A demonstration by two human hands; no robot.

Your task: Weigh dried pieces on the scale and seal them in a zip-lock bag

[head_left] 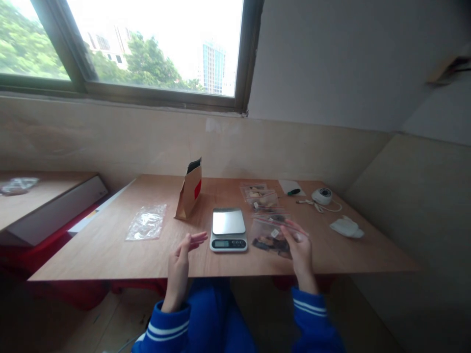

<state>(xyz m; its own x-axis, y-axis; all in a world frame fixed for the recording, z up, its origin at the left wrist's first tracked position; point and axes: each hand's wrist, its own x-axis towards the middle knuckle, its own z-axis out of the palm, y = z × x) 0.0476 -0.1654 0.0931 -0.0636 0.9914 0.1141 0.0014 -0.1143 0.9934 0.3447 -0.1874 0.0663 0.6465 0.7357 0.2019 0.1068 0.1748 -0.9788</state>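
The right hand [300, 247], low and right of centre in the frame, pinches the near edge of a clear zip bag [270, 235] between thumb and fingers. The bag has a red seal strip along its top and dark pieces inside; it lies flat on the table [110, 245], just right of the scale [228, 229]. The left hand [182, 260] hovers over the table's near edge, left of the scale, fingers stretched out and together, pointing toward the scale, holding nothing and touching nothing.

The scale sits at the centre of the frame, its steel plate bare and its display facing the person. Behind the held bag, toward the wall, more filled bags [259, 196] lie in a loose row with pale pieces inside. A brown paper pouch [190, 191] with a red label stands upright behind and left of the scale, its top open. Further left an empty-looking clear bag [146, 222] lies flat. In the right part of the table are a white crumpled cloth [346, 227], a small round white device [322, 195] with a cord, and a marker [293, 191] on a white sheet. Blue sleeves with white stripes cover both wrists at the bottom of the frame. A window [147, 44] fills the upper left.
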